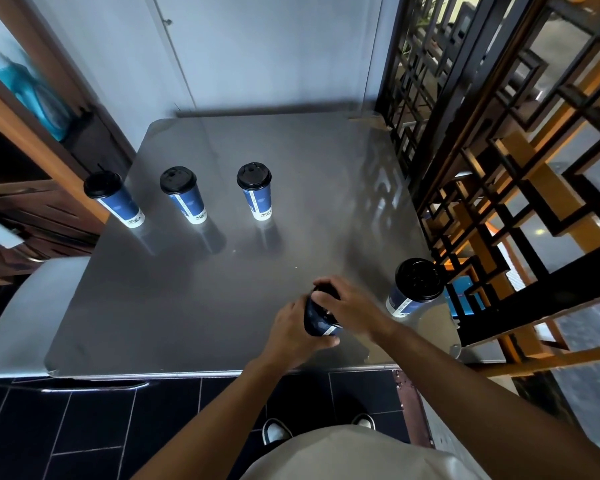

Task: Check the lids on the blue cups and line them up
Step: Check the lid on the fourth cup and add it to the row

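Observation:
Three blue paper cups with black lids stand in a row across the steel table's far left: one point(116, 199) at the left edge, a second point(184, 195), a third point(256, 190). A fourth lidded cup point(413, 289) stands near the right edge. Close to the front edge I hold a fifth blue cup point(317, 317) in both hands. My left hand point(291, 332) wraps round its body. My right hand point(347, 303) lies curled over its black lid, hiding most of it.
The steel table point(194, 306) has a rounded front edge above dark floor tiles. A black and orange lattice screen point(499, 168) runs along the right side. A wooden shelf unit point(32, 161) stands at the left, a pale wall behind.

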The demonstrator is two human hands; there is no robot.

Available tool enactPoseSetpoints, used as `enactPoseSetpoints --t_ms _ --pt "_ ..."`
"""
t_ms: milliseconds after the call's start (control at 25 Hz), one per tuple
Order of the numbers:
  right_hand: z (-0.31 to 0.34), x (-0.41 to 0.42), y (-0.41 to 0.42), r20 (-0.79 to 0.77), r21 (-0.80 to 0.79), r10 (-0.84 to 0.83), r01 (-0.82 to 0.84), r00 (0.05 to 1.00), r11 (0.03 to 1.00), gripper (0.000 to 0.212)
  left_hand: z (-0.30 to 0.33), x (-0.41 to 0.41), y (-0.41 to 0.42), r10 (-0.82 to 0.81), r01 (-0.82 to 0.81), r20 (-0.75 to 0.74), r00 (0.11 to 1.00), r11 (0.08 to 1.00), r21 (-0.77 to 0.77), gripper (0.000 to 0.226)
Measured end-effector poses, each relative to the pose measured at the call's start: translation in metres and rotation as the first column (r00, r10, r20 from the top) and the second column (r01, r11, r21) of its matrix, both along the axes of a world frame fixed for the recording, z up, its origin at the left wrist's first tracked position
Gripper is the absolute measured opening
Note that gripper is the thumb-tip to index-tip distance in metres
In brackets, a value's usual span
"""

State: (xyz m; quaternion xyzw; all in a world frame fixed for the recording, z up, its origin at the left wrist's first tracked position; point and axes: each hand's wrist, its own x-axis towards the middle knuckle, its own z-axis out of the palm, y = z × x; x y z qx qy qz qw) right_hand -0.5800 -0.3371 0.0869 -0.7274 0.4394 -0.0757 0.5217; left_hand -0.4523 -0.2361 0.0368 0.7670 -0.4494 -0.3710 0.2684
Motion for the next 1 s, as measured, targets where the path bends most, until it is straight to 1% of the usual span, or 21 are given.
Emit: enactPoseSetpoints --t_ms 80,120,160,240,360,440,520,560,640,680,800,880,1000 --pt "-0.004 0.002 0.005 -0.051 -0.177 0.119 -0.126 0.992 0.976 0.053 -0.009 -0.001 -0.002 0.055 -0.056 -0.043 0.998 0.998 -0.042 0.088" --pt "-0.007 0.004 0.010 -0.098 -0.250 0.150 -0.170 0.984 0.953 0.059 -0.014 -0.001 -0.004 0.058 -0.062 -0.068 0.996 0.997 -0.047 0.088" --pt "-0.010 0.006 0.015 -0.148 -0.314 0.159 -0.199 0.976 0.928 0.062 -0.020 -0.002 -0.005 0.046 -0.051 -0.088 0.995 0.997 -0.053 0.089" --pt "-0.019 0.009 0.022 -0.209 -0.410 0.133 -0.211 0.969 0.887 0.059 -0.033 -0.003 -0.011 -0.011 0.006 -0.076 0.997 0.998 -0.062 0.089" --pt "-0.027 0.014 0.022 -0.257 -0.506 0.067 -0.194 0.964 0.841 0.058 -0.046 -0.001 -0.014 -0.035 0.030 -0.085 0.996 0.998 -0.056 0.079" --pt "-0.030 0.015 0.021 -0.315 -0.552 0.053 -0.228 0.948 0.802 0.061 -0.051 -0.002 -0.018 -0.029 0.024 -0.104 0.994 0.998 -0.054 0.076" --pt "-0.033 0.015 0.022 -0.362 -0.585 0.051 -0.269 0.931 0.765 0.062 -0.061 -0.003 -0.021 -0.064 0.059 -0.069 0.996 0.996 -0.071 0.074" --pt "-0.033 0.016 0.022 -0.375 -0.594 0.050 -0.281 0.926 0.753 0.062 -0.068 -0.003 -0.024 -0.087 0.082 -0.058 0.995 0.993 -0.080 0.074" --pt "-0.034 0.018 0.021 -0.395 -0.597 0.053 -0.299 0.917 0.744 0.063 -0.078 -0.004 -0.027 -0.066 0.062 -0.071 0.995 0.996 -0.067 0.077" --pt "-0.034 0.018 0.022 -0.397 -0.604 0.048 -0.300 0.917 0.739 0.063 -0.079 -0.006 -0.028 -0.058 0.056 -0.051 0.997 0.997 -0.048 0.080" --pt "-0.034 0.019 0.023 -0.384 -0.628 0.028 -0.283 0.923 0.725 0.061 -0.085 -0.006 -0.030 -0.112 0.113 0.046 0.993 0.993 -0.035 0.087" --pt "-0.033 0.020 0.023 -0.379 -0.622 0.037 -0.284 0.925 0.730 0.060 -0.087 -0.004 -0.029 -0.080 0.081 0.024 0.997 0.996 -0.028 0.082" --pt "-0.035 0.019 0.020 -0.353 -0.620 0.043 -0.268 0.935 0.737 0.059 -0.082 -0.001 -0.028 -0.050 0.049 -0.024 0.998 0.997 -0.052 0.082"
